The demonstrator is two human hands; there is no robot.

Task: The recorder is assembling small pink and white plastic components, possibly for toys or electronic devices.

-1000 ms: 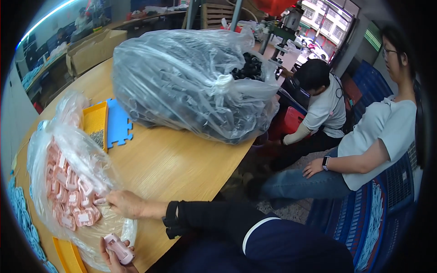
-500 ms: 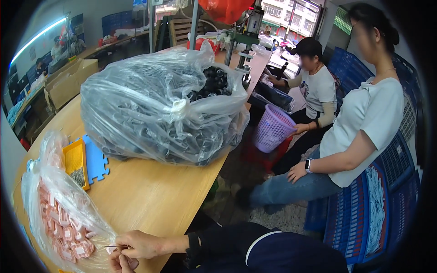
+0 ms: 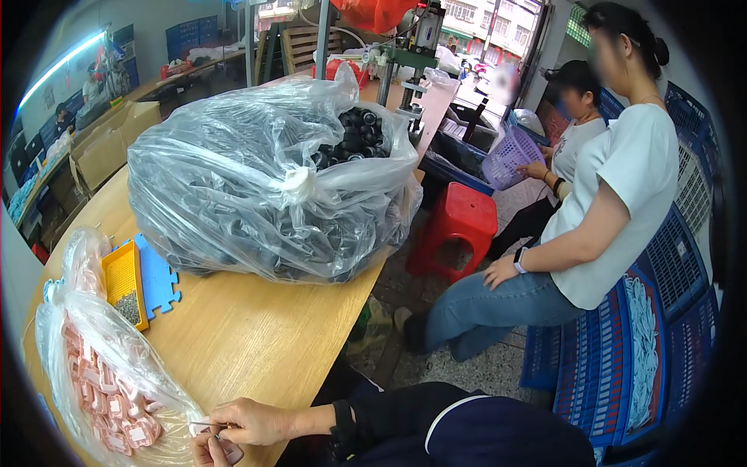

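At the near edge of the table point(image 3: 264, 335), my right hand point(image 3: 250, 421) pinches a thin, dark, rod-like tool point(image 3: 204, 424). Just below it, my left hand point(image 3: 207, 451) grips a small pinkish plastic piece point(image 3: 231, 451), partly covered by the fingers and cut by the lower border. The tool's tip reaches over a white spot close to the left fingers; whether it touches the piece I cannot tell. Beside both hands lies an open clear plastic bag point(image 3: 128, 335) full of pink plastic parts point(image 3: 109, 397).
A big tied clear bag point(image 3: 233, 187) of black parts fills the table's far side. A yellow tray point(image 3: 124, 282) with small metal bits rests by a blue foam mat point(image 3: 158, 276). Right of the table are a red stool point(image 3: 465, 226), two people, a purple basket point(image 3: 510, 159) and blue crates point(image 3: 583, 381).
A co-worker has risen and shifted right with the purple basket, uncovering the red stool. My hands stay at the table edge, still holding the tool and the piece.
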